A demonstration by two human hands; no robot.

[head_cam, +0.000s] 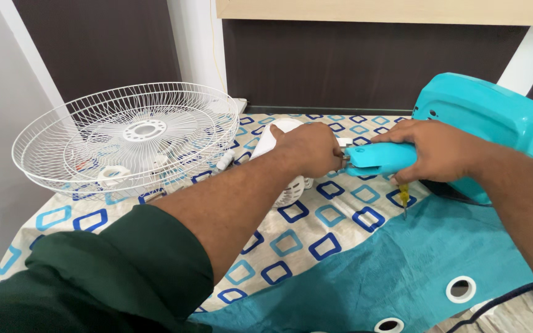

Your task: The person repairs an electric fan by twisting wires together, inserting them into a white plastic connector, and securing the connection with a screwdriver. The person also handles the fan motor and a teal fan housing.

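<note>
Where the two hands meet near the middle of the surface, a turquoise fan neck [380, 157] lies crosswise, its short metal stub pointing left. The right hand [436, 151] is wrapped over this turquoise part from above, fingers curled around it, and a yellow-handled screwdriver [404, 198] hangs down from under the same hand, tip pointing toward the near edge. The left hand [309, 148] is closed into a loose fist around the white motor housing [285, 185], whose slotted white shell shows below the wrist; its thumb sticks up on the far side. Just right of the right hand, the turquoise fan base [488, 123] stands tilted, large and rounded. Under everything lies a cream cloth [303, 237] printed with blue squares, and a teal curtain [390, 271] with white eyelets covers the near right part. At far left a white wire fan guard [128, 139] rests dish-up, well apart from the hands. A dark cable [501, 302] crosses the near right corner.
</note>
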